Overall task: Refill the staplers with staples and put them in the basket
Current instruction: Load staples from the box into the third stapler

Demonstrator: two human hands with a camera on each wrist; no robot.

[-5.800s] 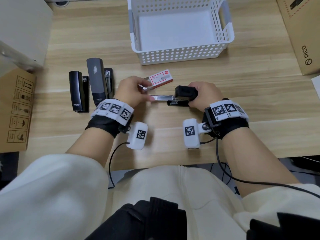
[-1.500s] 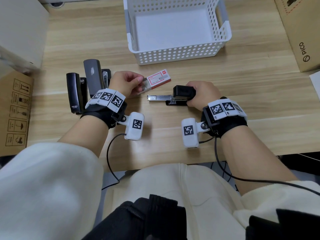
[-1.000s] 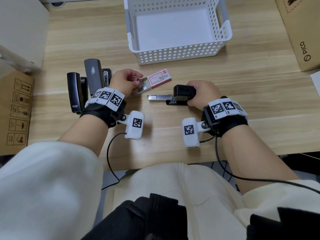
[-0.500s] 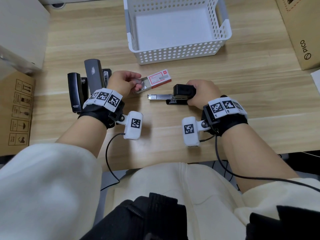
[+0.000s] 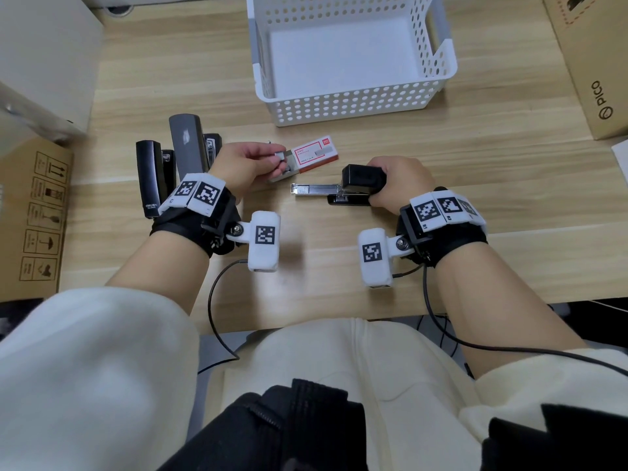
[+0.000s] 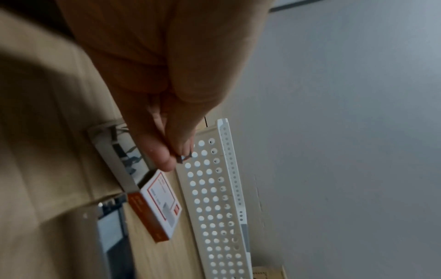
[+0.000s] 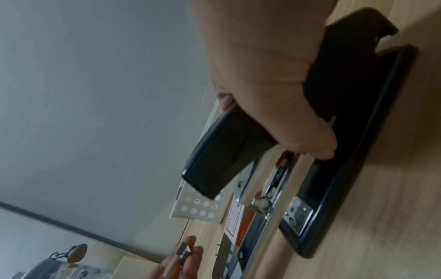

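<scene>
A black stapler (image 5: 353,188) lies open on the desk, its metal magazine (image 5: 314,190) pointing left. My right hand (image 5: 396,185) grips its raised black cover (image 7: 229,154). My left hand (image 5: 243,166) pinches a short strip of staples (image 5: 280,157) (image 6: 184,158) (image 7: 183,250) just above the pulled-out tray of the red and white staple box (image 5: 314,154) (image 6: 157,203). Two more staplers, one black (image 5: 149,178) and one grey (image 5: 188,144), lie at the left. The white perforated basket (image 5: 350,107) stands behind, with nothing in it.
A cardboard box (image 5: 32,215) sits at the desk's left edge and a PICO carton (image 5: 594,62) at the right. A pale cabinet (image 5: 44,56) stands at the back left. Cables hang from both wrist cameras over my lap.
My left hand has lifted a strip of staples out of the box tray and now holds it slightly above it. The right hand and open stapler have stayed put.
</scene>
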